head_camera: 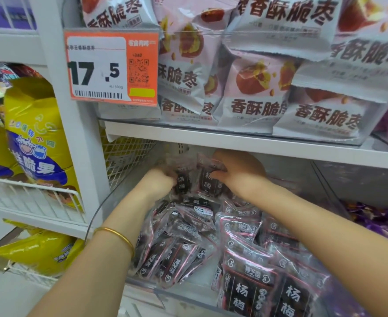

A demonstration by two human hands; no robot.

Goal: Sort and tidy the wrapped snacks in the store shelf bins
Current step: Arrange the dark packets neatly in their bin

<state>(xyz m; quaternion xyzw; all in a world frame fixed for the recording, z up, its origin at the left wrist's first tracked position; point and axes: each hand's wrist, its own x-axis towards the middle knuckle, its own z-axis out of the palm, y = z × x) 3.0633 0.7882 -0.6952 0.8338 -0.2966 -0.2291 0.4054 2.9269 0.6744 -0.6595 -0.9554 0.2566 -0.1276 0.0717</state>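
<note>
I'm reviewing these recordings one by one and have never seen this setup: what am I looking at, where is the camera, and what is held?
There is no machine: a person works with two bare hands. The single picture comes from a camera worn on the head, looking forward and down. The left hand, with a gold bangle on its wrist, grips a dark packet; the right hand pinches a second dark packet. Both reach into a clear bin under a white shelf, full of similar packets. Above lie pink bags beside an orange price tag; yellow bags stand to the left.
</note>
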